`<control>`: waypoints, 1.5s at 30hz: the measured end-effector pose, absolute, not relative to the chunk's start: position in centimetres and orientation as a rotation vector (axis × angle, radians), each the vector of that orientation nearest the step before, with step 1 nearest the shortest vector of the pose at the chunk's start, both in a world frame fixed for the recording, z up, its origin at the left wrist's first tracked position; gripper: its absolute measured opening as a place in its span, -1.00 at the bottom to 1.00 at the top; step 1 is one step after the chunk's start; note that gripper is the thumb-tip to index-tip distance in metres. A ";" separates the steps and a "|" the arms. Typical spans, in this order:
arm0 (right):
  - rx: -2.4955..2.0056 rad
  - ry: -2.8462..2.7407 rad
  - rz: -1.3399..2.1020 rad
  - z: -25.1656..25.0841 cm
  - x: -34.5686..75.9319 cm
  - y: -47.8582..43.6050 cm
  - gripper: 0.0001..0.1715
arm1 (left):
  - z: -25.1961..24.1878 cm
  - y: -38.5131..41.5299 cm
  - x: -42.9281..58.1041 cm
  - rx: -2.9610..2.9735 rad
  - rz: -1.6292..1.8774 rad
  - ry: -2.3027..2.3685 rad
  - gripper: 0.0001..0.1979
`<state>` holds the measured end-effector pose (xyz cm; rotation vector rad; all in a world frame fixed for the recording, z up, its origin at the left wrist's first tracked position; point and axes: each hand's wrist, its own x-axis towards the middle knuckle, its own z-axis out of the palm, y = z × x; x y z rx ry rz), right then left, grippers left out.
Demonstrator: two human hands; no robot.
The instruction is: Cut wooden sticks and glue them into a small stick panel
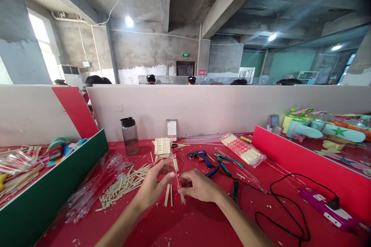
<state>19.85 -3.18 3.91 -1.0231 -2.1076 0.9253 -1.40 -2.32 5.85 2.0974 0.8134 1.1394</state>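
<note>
A wrapped pair of disposable chopsticks (pixel 176 168), in a clear sleeve with red print, stands tilted between my hands. My left hand (pixel 156 179) grips its upper part, thumb against the sleeve and fingers partly behind it. Lower down, my right hand (pixel 199 186) pinches the same packet between thumb and curled fingers. Two short cut sticks (pixel 167 196) lie on the red table just left of the packet's lower end. Behind my left hand sits a small structure of stacked sticks (pixel 162 148). A heap of cut sticks (pixel 124 185) spreads to the left.
Empty clear wrappers (pixel 95 185) pile at left beside a green divider (pixel 72 173). A bottle (pixel 130 136) stands behind. Rightward lie a glue gun (pixel 201 157), pliers (pixel 224 164), a chopstick pack (pixel 243 149), a black cord (pixel 278 197) and a purple power strip (pixel 329 208).
</note>
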 end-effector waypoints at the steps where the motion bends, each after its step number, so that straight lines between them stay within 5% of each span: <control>1: -1.021 -2.127 0.927 3.9 19.7 -3.3 -0.84 | 5.9 -2.5 -1.0 2.067 1.170 0.800 -0.74; 8: -0.996 -2.178 0.902 4.9 20.0 -3.7 -0.89 | 6.4 -2.9 0.2 1.994 1.229 0.872 -0.65; 13: -0.790 -1.873 1.041 7.0 21.1 -4.0 -0.62 | 6.1 -3.0 0.8 1.962 1.127 0.859 -0.66; 28: -0.840 -1.853 0.964 6.0 19.7 -3.8 -0.73 | 4.2 -2.8 0.6 2.097 0.752 0.920 -0.67; 45: -0.907 -1.954 1.015 6.0 17.5 -4.3 -0.57 | 7.2 -1.5 -2.6 1.633 1.552 0.929 -0.66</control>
